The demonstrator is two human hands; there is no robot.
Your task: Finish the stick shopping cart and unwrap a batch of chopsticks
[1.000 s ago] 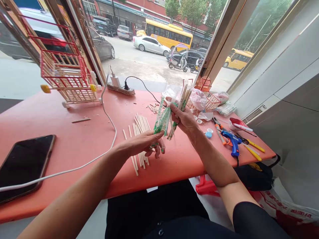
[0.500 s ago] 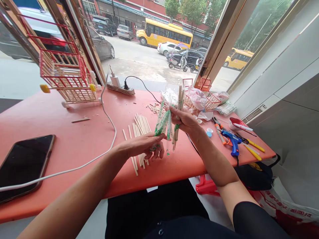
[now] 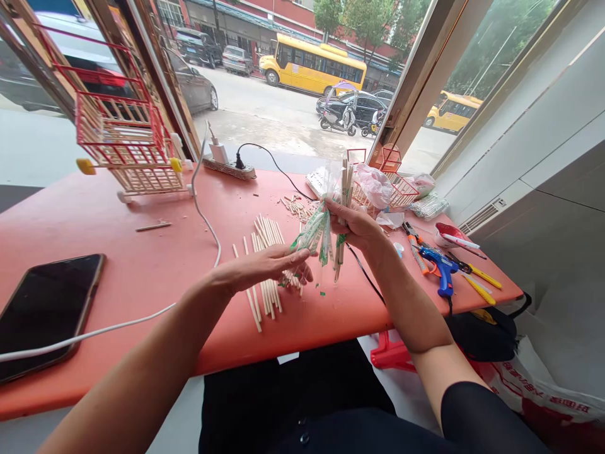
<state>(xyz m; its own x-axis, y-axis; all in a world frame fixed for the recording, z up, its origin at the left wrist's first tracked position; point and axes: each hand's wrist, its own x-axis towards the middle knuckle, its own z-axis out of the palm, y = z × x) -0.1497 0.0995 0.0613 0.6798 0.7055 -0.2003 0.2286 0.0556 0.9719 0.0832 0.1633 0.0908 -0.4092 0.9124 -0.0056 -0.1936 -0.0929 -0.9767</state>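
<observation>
Custody of the bundle of wrapped chopsticks lies with the right hand, whose grip is closed around the bundle's middle. The sticks stand near upright, long axis running from the tabletop up toward the window. Bare wooden tips point up above the grip and the wrapped ends hang below it. One green-printed wrapper splays out of the bundle, down and to the left of the right grip, its long axis slanting from upper right to lower left. The left hand sits at the low end of that wrapper, thumb and fingers pinched on it (whether a stick is inside the pinch cannot be told, as the fingertips cover the end). The left hand is the nearer to the wrapper's free end, the right the nearer to the bundle proper. Neither hand rests on the tabletop. Beneath and just beyond the left grip lie loose chopsticks, roughly parallel, long axes running away from the person. A blue glue gun lies well apart to the right of the right grip. A phone lies far to the left of the left grip.
</observation>
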